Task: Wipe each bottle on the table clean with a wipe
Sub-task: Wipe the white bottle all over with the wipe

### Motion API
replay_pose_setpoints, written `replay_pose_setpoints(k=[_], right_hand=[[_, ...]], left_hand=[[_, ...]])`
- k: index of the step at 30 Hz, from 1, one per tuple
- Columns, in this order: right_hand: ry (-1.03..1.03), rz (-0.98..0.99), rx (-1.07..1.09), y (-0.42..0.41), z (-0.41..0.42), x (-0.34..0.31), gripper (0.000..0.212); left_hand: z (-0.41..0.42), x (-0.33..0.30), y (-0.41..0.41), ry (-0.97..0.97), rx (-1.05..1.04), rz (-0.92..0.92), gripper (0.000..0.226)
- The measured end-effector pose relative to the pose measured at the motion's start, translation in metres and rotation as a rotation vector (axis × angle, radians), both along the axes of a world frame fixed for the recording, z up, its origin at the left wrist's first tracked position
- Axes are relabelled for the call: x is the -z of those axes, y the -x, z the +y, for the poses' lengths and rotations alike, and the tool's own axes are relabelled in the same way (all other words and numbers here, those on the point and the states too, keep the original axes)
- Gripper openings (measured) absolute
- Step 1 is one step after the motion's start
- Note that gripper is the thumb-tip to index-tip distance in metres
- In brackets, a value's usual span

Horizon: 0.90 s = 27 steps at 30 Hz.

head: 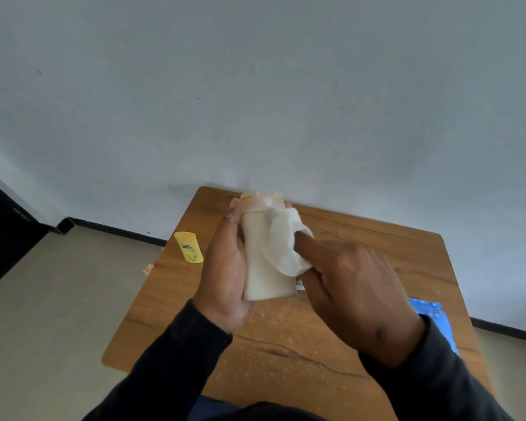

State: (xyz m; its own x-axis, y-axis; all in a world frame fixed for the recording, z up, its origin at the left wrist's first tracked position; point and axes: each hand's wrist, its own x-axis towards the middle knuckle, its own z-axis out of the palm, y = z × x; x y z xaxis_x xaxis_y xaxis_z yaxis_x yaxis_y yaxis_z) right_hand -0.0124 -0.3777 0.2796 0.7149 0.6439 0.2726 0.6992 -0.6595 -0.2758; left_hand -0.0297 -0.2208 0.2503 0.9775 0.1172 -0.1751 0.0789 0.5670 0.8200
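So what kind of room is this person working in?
Probably a plain, sparsely furnished room indoors, perhaps a home or office corner. A small wooden table stands against a bare pale wall, with a dark skirting board and a smooth beige floor.

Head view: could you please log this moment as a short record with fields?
held bottle: white bottle, lifted above the table, cap end away from the person
left hand: grips the white bottle's side
right hand: presses a white wipe onto the bottle
waiting bottle: yellow bottle, upright near the table's left edge
surface: wooden table
other: blue packet at the right edge
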Motion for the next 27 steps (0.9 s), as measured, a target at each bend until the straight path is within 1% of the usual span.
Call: replay_pose_setpoints(k=[3,6,8,12,14,17,18,20,23,27], right_hand=[[0.033,0.035,-0.034,0.016,-0.002,0.003,0.014],[0.006,0.109,-0.161,0.027,0.004,0.005,0.013],[-0.009,0.062,-0.139,0.019,0.008,0.003,0.012],[-0.031,0.012,-0.025,0.003,0.004,0.001,0.012],[-0.031,0.033,-0.06,0.011,0.002,0.003,0.013],[-0.041,0.081,-0.174,0.025,0.008,0.006,0.014],[-0.039,0.075,-0.181,0.025,0.01,0.008,0.014],[-0.044,0.054,-0.123,0.016,0.011,0.01,0.013],[-0.04,0.048,-0.07,0.01,0.006,0.011,0.016],[-0.052,0.116,-0.208,0.025,0.01,0.008,0.016]], left_hand=[[0.008,0.0,-0.002,-0.003,-0.056,-0.004,0.065],[0.011,-0.002,-0.002,0.087,0.024,0.029,0.069],[0.009,-0.003,-0.002,0.092,0.032,0.015,0.069],[0.009,-0.003,-0.004,0.009,-0.104,-0.024,0.065],[0.011,-0.005,-0.004,0.037,-0.119,-0.026,0.067],[0.011,-0.009,-0.005,0.132,-0.086,0.023,0.071],[0.01,-0.01,-0.006,0.153,-0.087,0.037,0.072],[0.009,-0.008,-0.007,0.14,-0.14,0.024,0.071],[0.011,-0.005,-0.009,0.076,-0.284,0.0,0.066],[0.009,-0.011,-0.01,0.151,-0.252,0.064,0.061]])
